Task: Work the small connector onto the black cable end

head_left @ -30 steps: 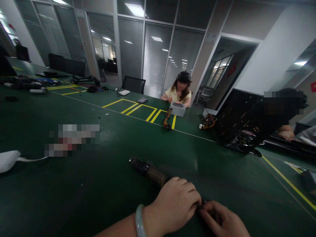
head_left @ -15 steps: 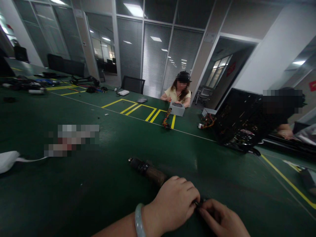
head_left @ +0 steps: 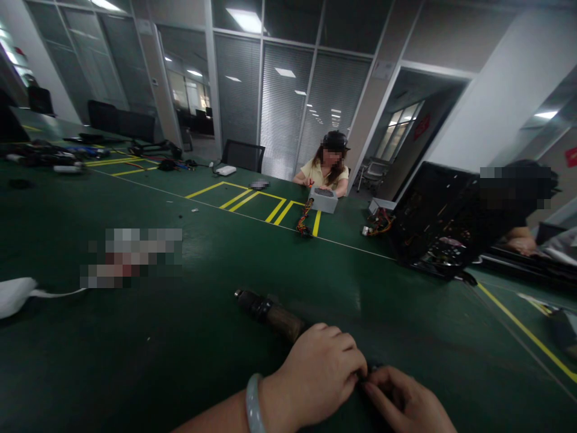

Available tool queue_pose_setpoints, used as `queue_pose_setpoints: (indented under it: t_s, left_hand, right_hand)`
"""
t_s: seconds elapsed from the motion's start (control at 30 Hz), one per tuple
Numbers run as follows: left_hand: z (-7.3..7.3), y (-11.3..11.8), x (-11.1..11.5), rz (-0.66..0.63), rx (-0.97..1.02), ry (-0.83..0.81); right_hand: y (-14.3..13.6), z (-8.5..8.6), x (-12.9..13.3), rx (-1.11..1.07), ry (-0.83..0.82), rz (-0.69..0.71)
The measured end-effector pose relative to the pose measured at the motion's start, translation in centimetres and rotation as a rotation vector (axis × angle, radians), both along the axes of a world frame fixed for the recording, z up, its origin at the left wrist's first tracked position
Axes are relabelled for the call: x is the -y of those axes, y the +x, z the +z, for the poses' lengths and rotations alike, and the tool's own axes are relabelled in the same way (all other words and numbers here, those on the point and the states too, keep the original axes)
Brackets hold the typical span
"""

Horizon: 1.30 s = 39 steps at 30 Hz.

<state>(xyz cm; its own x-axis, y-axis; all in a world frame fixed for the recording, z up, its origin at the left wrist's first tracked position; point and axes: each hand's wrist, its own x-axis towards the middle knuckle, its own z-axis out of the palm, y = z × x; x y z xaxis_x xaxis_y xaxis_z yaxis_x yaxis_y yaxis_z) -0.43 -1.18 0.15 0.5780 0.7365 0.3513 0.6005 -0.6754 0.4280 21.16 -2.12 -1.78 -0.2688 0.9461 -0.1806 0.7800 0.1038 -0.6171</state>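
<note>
A dark electric screwdriver (head_left: pixel 273 316) with a black collar and a metal tip lies slanted on the green tabletop, tip toward the upper left. My left hand (head_left: pixel 327 370), with a pale bangle on its wrist, is wrapped over the screwdriver's rear part and hides it. Its fingertips are curled against those of my right hand (head_left: pixel 403 397). The right thumb and fingers pinch a small dark piece at the screwdriver's rear end; its shape is mostly covered by the fingers.
A white box (head_left: pixel 17 296) with a white cord sits at the left. Across the table a person works at a grey power supply (head_left: pixel 323 199) with bundled wires. An open black computer case (head_left: pixel 435 222) stands at the right before another person. Cables (head_left: pixel 42 155) lie far left.
My fingertips have closed in slightly, and the small metal bit seen between them before is now covered. The screwdriver lies in the same place.
</note>
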Motion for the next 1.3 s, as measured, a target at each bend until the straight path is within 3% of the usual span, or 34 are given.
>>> queue_pose_setpoints:
  t_s: [0.83,1.3]
  left_hand:
    - [-0.2,0.0,-0.1,0.003,-0.015,-0.007]
    - [-0.6,0.4,-0.1,0.029,0.002,0.023]
  right_hand:
    - [0.3,-0.7,-0.4,0.001,0.012,0.02]
    - [-1.1,0.6,0.4,-0.142,0.097,-0.082]
